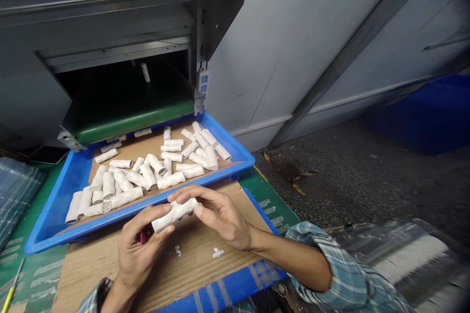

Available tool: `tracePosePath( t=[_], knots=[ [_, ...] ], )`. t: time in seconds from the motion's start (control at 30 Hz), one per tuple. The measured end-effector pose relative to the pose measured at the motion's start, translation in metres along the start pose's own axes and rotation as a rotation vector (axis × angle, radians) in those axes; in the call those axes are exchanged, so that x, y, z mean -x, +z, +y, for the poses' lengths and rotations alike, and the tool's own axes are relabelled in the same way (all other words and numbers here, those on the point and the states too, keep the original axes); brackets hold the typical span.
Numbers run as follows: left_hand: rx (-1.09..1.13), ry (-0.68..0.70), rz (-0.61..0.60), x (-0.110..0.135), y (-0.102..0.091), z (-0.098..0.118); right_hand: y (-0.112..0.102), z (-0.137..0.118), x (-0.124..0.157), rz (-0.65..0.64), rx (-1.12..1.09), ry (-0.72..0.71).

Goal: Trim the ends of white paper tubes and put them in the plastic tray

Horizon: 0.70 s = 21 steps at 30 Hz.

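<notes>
Both hands hold one white plastic tube piece (175, 214) over a cardboard sheet (91, 264). My left hand (137, 252) grips the tube's lower left end, and a small red object (141, 237) shows in its palm. My right hand (216, 215) pinches the tube's upper right end with fingers curled round it. Small white scraps (218, 252) lie on the cardboard under the hands. Just beyond them a blue tray (55, 205) lined with cardboard holds several similar white tube pieces (147, 173).
A grey machine with a dark opening and a green conveyor belt (132, 119) stands behind the tray; one white piece (145, 72) is inside it. A stack of clear plastic packs (16, 188) lies at left. A blue bin (429, 114) sits on the floor at right.
</notes>
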<state>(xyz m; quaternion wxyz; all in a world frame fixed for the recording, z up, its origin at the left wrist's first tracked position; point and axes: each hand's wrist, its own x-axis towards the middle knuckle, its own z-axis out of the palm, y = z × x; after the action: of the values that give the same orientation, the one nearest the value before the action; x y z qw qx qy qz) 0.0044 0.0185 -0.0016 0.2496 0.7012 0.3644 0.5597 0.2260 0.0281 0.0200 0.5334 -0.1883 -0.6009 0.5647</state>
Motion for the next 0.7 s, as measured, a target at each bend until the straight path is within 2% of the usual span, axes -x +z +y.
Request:
tracePosePath(
  t=[0.23,0.43,0.6,0.7],
  knots=[
    [-0.024,0.035,-0.012,0.0035,0.0002,-0.0022,0.0006,-0.0018,-0.0006,0.013,0.009,-0.013],
    [-0.033,0.039,-0.036,0.0036,0.0022,-0.0028,0.0028,-0.0033,-0.0027,0.090,0.033,0.059],
    [0.009,-0.026,-0.006,0.0037,0.0057,0.0008,0.0038,-0.0031,-0.0015,0.017,0.013,0.016],
    [-0.011,-0.060,-0.002,0.0017,0.0031,0.0023,0.0040,0.0021,0.0004,-0.017,0.083,-0.046]
  ],
)
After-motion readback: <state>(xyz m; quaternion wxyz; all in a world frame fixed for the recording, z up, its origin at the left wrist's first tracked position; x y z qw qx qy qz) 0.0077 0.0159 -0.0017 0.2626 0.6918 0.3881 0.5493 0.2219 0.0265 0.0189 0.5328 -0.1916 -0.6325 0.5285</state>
